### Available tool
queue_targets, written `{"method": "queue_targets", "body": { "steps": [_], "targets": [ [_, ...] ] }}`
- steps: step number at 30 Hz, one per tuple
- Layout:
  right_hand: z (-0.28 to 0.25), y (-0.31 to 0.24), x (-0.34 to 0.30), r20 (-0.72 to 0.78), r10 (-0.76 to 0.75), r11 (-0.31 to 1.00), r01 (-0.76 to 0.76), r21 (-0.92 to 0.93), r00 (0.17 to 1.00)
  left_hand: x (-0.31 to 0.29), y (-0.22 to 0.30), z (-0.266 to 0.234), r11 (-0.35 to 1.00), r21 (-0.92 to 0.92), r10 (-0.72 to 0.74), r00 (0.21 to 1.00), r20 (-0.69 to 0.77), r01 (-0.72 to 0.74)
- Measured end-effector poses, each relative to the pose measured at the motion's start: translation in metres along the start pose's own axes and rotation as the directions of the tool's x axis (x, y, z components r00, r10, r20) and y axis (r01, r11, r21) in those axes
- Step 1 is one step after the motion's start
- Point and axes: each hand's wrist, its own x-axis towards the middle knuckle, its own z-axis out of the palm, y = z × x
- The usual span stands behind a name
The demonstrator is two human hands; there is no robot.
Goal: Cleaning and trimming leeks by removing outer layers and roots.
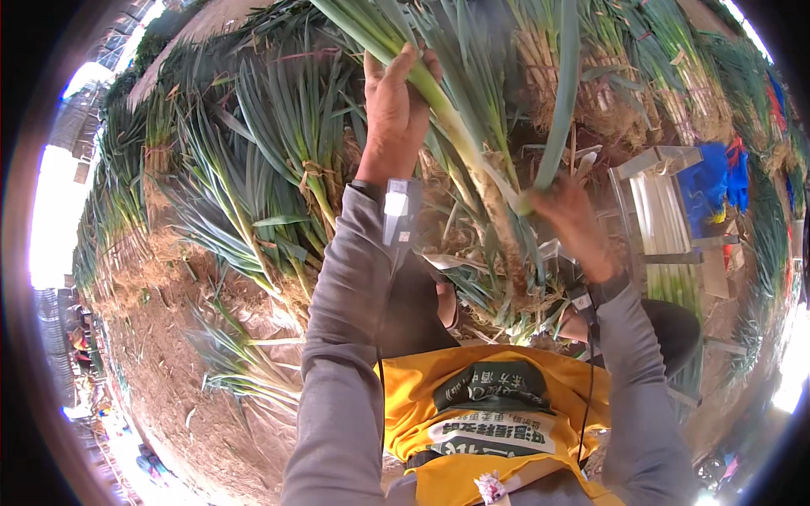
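My left hand point(396, 110) is closed around the green part of the long onion point(456, 133), whose stalk slants down to the right, its lower end nearer to my right hand point(567, 218), which grips a green leaf point(560, 110).

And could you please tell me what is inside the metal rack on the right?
In the metal rack, white stalks lie side by side; green lengths show past its crossbar. Whatever lies beneath them is covered.

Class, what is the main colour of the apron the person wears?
The apron is mainly yellow-orange, seen best in the head view.
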Motion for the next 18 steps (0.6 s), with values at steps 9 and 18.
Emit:
{"method": "queue_targets", "body": {
  "steps": [9,18],
  "targets": [
    [-0.012,0.032,0.001,-0.045,-0.326,0.682,0.201,-0.703,0.944,0.002,-0.011,0.010,0.996,0.075,0.041,0.999,0.018,-0.042],
    [0.027,-0.037,0.076,-0.003,-0.617,0.569,0.443,-0.693,0.787,-0.005,-0.023,0.037,0.987,0.030,-0.158,0.979,0.129,0.155]
  ]
}}
